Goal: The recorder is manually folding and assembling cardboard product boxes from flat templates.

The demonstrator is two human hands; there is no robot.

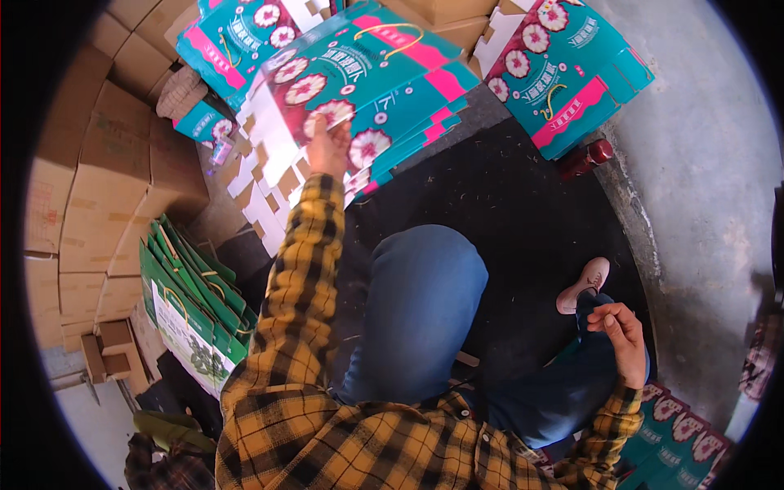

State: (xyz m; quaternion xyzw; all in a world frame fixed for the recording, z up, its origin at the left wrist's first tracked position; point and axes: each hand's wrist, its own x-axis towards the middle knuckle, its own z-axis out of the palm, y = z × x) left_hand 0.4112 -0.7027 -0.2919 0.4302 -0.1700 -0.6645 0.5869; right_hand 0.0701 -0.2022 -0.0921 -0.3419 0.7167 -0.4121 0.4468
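Left hand (329, 149) pinched the top teal carton (377, 77) over the near edge of the stack (412, 149); empty, loosely curled right hand (624, 339) should've steadied it.

- The left arm (304, 253) reaches forward, nearly straight, well ahead of the torso.
- The left hand (328, 149) is closed in a grip at the arm's far end.
- The right arm (614, 416) is bent, its forearm raised out to the side.
- The right hand (621, 339) hangs loose above the right leg (531, 400), fingers half curled.
- The left knee (433, 273) is bent, pointing forward.
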